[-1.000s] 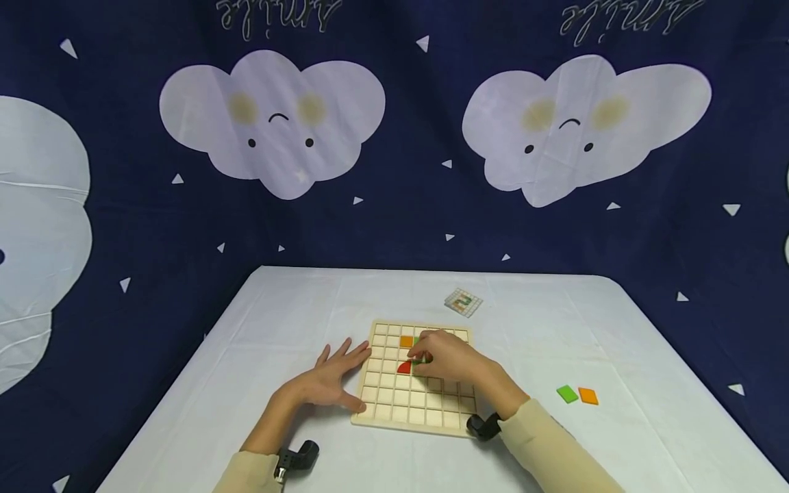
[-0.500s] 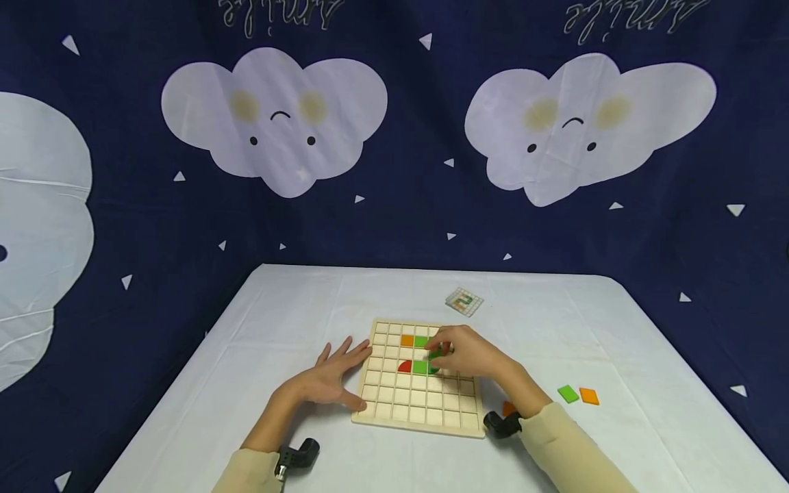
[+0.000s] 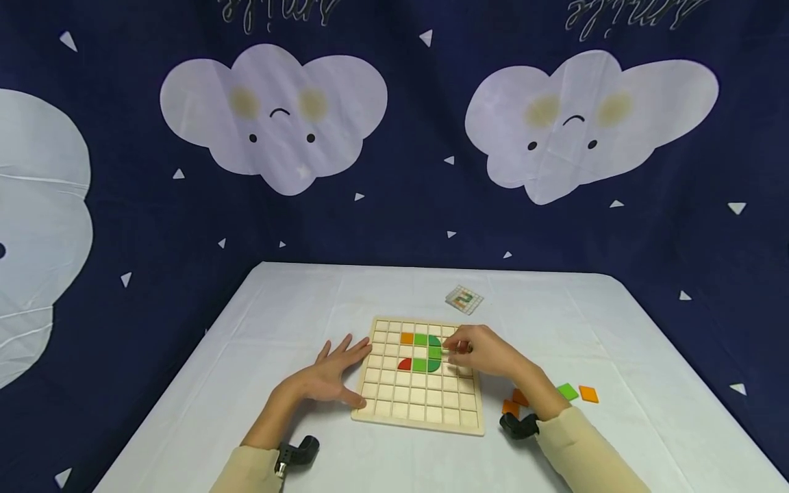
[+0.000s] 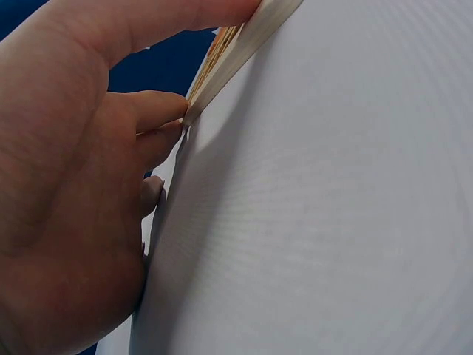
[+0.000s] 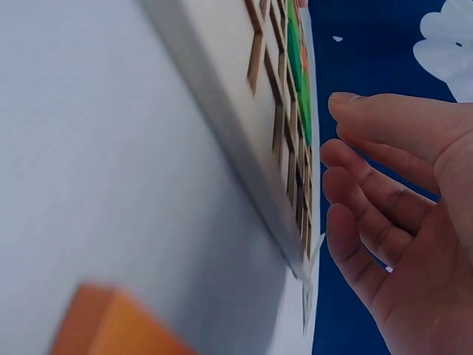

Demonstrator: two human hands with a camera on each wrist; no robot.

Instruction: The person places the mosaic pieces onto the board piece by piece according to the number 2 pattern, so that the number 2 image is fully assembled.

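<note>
A wooden grid board [image 3: 399, 414] lies on the table, partly filled with coloured tiles. In its upper part sit an orange square tile [image 3: 407, 338], several green tiles [image 3: 420, 365] and a red quarter-round tile [image 3: 405, 365]. My left hand [image 3: 323, 380] has its fingers spread, with thumb and fingertips touching the board's left edge. Just right of the green tiles hovers my right hand [image 3: 487, 350], its fingers loosely bent. The right wrist view shows nothing between the right fingers [image 5: 399, 122].
Right of the board lie loose orange tiles [image 3: 510, 408], partly beside the right wrist camera. Farther right are a green tile [image 3: 567, 392] and another orange tile [image 3: 588, 394]. Behind the board rests a small patterned card [image 3: 464, 300]. A dark blue cloud-print curtain hangs behind the white table.
My right hand has moved right, off the tiles, uncovering the green ones on the board and the orange ones beside it. The left hand stays in place.
</note>
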